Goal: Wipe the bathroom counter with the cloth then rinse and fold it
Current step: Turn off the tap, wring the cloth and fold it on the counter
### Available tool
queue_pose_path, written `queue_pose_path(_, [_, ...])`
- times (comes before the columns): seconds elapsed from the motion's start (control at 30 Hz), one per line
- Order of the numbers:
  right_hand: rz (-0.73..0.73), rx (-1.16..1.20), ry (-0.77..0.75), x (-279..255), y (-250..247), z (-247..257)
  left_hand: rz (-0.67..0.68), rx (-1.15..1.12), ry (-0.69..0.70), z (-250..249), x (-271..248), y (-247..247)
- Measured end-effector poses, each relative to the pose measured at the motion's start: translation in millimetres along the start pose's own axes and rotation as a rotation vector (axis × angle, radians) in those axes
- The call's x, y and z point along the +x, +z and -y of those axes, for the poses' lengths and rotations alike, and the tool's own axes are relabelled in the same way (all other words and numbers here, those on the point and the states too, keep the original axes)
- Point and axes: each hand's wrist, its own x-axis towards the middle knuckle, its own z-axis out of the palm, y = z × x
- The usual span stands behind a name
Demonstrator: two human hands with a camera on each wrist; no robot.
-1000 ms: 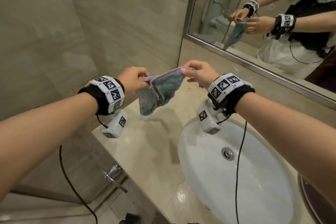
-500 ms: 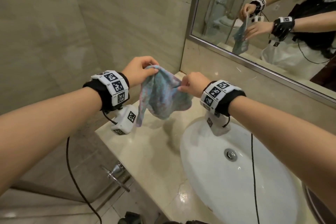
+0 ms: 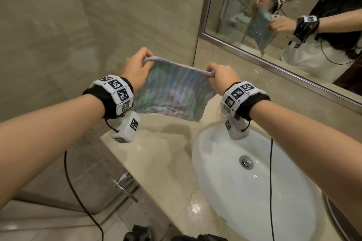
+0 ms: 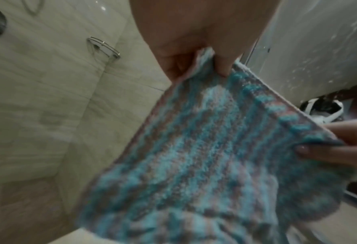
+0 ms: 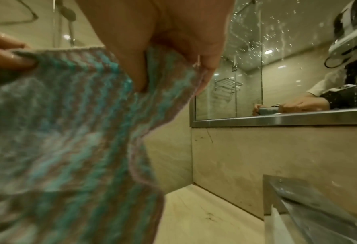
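Note:
A blue and pink striped cloth point(image 3: 172, 92) hangs spread out in the air above the beige counter point(image 3: 156, 162), left of the white sink point(image 3: 254, 191). My left hand point(image 3: 137, 66) pinches its upper left corner and my right hand point(image 3: 219, 76) pinches its upper right corner, so the top edge is stretched between them. In the left wrist view the cloth point(image 4: 204, 156) fans down from my left hand point(image 4: 204, 57), with the right hand's fingertips point(image 4: 330, 151) at the far corner. In the right wrist view my right hand point(image 5: 173, 66) grips the cloth point(image 5: 69, 132).
A mirror point(image 3: 284, 15) runs along the wall behind the counter and reflects both hands and the cloth. A metal drain point(image 3: 246, 161) sits in the basin. A chrome valve point(image 3: 121, 182) sticks out below the counter's left end. Tiled wall stands on the left.
The cloth was bunched and hanging from my left hand. Now both hands have moved apart and hold it stretched flat by its top corners.

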Motion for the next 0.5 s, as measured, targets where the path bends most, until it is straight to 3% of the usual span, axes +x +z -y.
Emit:
queue_pose_path(0.1, [0.318, -0.119, 0.034, -1.0, 11.5, 1.8, 0.281, 0.204, -0.044, 12.0, -6.2, 10.1])
queue_pose_path(0.13, [0.358, -0.141, 0.032, -1.7, 16.6, 0.5, 0.294, 0.205, -0.066, 14.5, -8.5, 11.8])
queue_pose_path(0.23, [0.284, -0.076, 0.014, -1.1, 23.5, -6.5, 0.201, 0.109, -0.106, 16.6, -10.1, 11.1])
queue_pose_path(0.5, [0.454, 0.007, -0.003, -3.3, 23.2, -15.6, 0.328, 0.118, -0.15, 34.5, -7.5, 7.9])
